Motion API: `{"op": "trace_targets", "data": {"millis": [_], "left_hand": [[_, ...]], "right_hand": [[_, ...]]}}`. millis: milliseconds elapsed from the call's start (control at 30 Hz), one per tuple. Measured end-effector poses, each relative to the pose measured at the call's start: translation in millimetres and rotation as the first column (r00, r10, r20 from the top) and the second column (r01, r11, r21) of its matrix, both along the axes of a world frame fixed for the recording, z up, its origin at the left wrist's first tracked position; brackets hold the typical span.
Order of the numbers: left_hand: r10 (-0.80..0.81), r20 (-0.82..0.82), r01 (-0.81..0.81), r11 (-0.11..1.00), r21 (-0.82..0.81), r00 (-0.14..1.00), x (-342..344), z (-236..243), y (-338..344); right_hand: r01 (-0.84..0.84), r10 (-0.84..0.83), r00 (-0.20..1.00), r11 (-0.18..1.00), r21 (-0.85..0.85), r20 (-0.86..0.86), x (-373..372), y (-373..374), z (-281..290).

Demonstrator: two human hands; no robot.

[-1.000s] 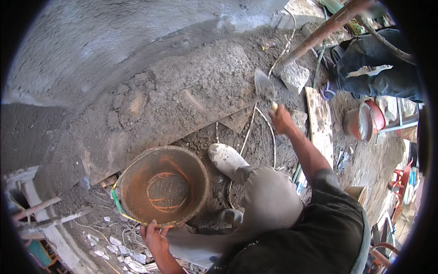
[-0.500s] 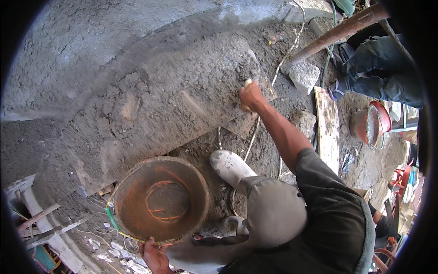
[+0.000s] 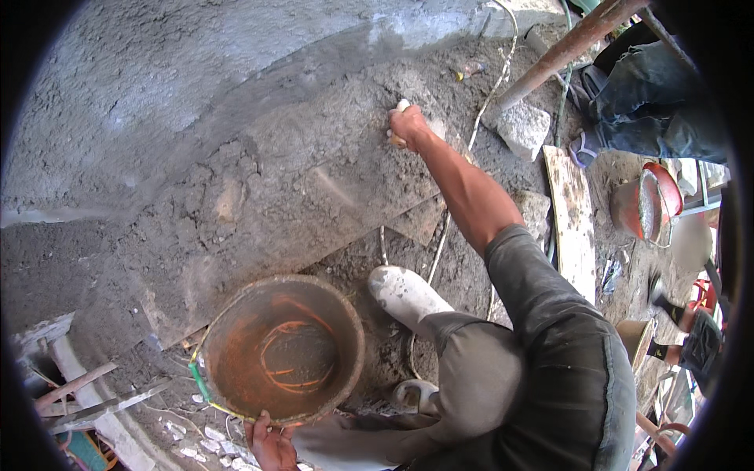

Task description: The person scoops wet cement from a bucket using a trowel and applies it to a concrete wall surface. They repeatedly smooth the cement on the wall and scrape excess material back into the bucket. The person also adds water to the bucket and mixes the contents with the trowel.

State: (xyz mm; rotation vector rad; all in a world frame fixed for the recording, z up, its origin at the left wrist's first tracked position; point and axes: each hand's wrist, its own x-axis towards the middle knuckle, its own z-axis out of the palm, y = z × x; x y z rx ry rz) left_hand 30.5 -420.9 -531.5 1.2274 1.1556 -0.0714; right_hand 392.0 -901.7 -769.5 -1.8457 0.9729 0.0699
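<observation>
Grey mortar [image 3: 275, 157] lies crumbled over a flat board [image 3: 169, 314] against the rough plastered wall [image 3: 173, 55]. My right hand [image 3: 408, 125] grips a trowel by its pale handle, low over the mortar at the board's upper right; the blade is mostly hidden. At the lower left, my left hand [image 3: 269, 439] holds the near rim of a round bucket [image 3: 302, 361] stained orange inside, with a green-gripped handle. The bucket shows only residue on its bottom. My white boot [image 3: 397, 290] stands beside the board's lower edge.
A leaning pole [image 3: 550, 67], stone block [image 3: 522, 129], cords [image 3: 481, 118] and plank [image 3: 569, 224] lie to the right. Another person's legs [image 3: 652, 102] stand upper right, near a red bucket [image 3: 640, 204]. More legs [image 3: 691, 337] are at the right edge. Rubble and sticks [image 3: 75, 388] occupy the lower left.
My right hand and trowel have moved up and left onto the mortar. My left hand stays on the bucket. Another person's legs have appeared at the right edge.
</observation>
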Motion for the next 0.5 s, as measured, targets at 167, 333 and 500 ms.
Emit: {"op": "trace_targets", "data": {"millis": [167,333,500], "left_hand": [[-0.06,0.038,0.061,0.998,-0.02,0.997,8,10,-6],[-0.034,0.009,0.034,0.999,0.008,0.999,17,15,-11],[-0.052,0.013,0.052,0.998,-0.027,0.999,28,16,-6]], "right_hand": [[-0.124,0.125,0.992,0.991,-0.052,0.031,-35,0,14],[-0.463,0.469,0.883,0.877,-0.13,0.011,-93,15,75],[-0.814,0.814,0.581,0.581,0.003,-0.001,-158,72,136]]}}
